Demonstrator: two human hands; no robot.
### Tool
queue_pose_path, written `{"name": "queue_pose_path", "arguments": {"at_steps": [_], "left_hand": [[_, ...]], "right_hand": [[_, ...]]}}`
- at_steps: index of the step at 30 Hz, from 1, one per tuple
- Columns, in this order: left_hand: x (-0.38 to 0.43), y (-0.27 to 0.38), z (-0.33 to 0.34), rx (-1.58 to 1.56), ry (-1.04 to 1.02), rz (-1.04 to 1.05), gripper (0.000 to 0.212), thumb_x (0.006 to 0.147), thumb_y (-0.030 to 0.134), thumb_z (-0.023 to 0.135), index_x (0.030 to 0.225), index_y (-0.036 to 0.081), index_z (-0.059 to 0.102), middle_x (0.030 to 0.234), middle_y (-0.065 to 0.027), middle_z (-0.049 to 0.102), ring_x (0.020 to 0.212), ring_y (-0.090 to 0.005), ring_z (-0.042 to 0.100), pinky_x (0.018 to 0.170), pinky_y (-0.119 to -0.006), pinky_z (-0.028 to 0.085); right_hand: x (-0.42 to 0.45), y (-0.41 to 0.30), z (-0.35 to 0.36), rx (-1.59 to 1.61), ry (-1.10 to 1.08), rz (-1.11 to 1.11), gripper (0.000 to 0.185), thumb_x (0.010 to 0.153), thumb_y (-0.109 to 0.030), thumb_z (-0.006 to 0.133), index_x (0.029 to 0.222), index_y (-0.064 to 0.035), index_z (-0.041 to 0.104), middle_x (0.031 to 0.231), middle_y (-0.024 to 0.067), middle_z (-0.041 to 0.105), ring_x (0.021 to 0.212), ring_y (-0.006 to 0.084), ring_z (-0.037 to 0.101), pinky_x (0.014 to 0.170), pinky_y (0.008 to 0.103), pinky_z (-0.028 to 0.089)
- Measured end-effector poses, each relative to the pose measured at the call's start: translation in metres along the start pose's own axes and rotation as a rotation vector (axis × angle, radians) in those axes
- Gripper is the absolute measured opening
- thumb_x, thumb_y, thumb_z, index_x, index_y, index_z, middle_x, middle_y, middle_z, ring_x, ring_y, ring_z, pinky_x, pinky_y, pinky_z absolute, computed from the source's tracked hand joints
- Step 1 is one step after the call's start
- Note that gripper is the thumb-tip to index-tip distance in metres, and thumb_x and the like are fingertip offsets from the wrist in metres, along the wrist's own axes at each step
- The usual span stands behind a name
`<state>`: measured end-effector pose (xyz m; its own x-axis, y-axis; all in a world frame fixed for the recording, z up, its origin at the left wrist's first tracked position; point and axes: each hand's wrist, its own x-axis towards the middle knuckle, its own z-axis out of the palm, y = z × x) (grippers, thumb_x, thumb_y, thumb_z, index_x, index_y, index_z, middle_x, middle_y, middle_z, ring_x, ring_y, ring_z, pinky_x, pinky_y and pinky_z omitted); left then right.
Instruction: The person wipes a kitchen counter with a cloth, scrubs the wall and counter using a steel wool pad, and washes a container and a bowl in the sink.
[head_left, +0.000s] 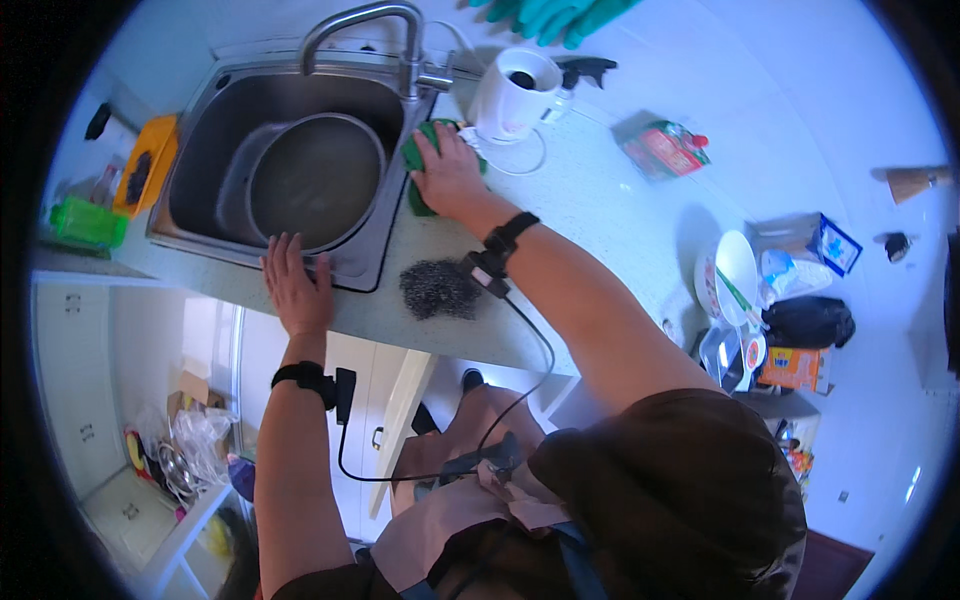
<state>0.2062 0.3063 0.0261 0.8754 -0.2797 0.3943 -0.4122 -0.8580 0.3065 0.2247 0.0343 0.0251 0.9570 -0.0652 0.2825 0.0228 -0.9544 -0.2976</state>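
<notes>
My left hand rests on the front rim of the stainless steel sink, fingers apart and holding nothing. Inside the sink sits a round metal basin of cloudy water. On the countertop just right of the sink, my right hand presses on a green cloth, which shows around the fingers and under the palm. A dark, speckled scouring pad lies on the counter nearer my body. Beyond the right hand stands a white cylindrical container, with a white cord looped beside it.
The faucet arches over the sink's back corner. A spray bottle and a red-capped pouch stand along the wall. A white bowl crowds the right end. An orange tray and green container sit left. Below, a cabinet door hangs open.
</notes>
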Motion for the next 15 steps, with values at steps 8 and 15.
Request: {"name": "queue_pose_path", "arguments": {"at_steps": [8, 15], "left_hand": [[0.0, -0.002, 0.011, 0.051, -0.042, 0.03, 0.041, 0.086, 0.027, 0.051, 0.121, 0.007, 0.045, 0.127, -0.0122, 0.044, 0.125, -0.0285, 0.033, 0.108, -0.043, 0.018], [0.001, -0.006, 0.006, 0.081, -0.024, 0.071, 0.039, 0.086, 0.028, 0.05, 0.119, 0.007, 0.046, 0.127, -0.0124, 0.044, 0.125, -0.028, 0.034, 0.108, -0.043, 0.018]], "right_hand": [[-0.046, 0.028, -0.03, -0.069, -0.033, -0.002, 0.057, 0.082, -0.035, 0.051, 0.133, -0.0133, 0.035, 0.139, 0.0181, 0.028, 0.127, 0.0357, 0.028, 0.102, 0.0499, 0.024], [-0.125, 0.091, -0.08, -0.121, -0.038, 0.148, 0.057, 0.083, -0.034, 0.052, 0.133, -0.0141, 0.034, 0.138, 0.018, 0.029, 0.127, 0.0362, 0.029, 0.102, 0.0486, 0.025]]}}
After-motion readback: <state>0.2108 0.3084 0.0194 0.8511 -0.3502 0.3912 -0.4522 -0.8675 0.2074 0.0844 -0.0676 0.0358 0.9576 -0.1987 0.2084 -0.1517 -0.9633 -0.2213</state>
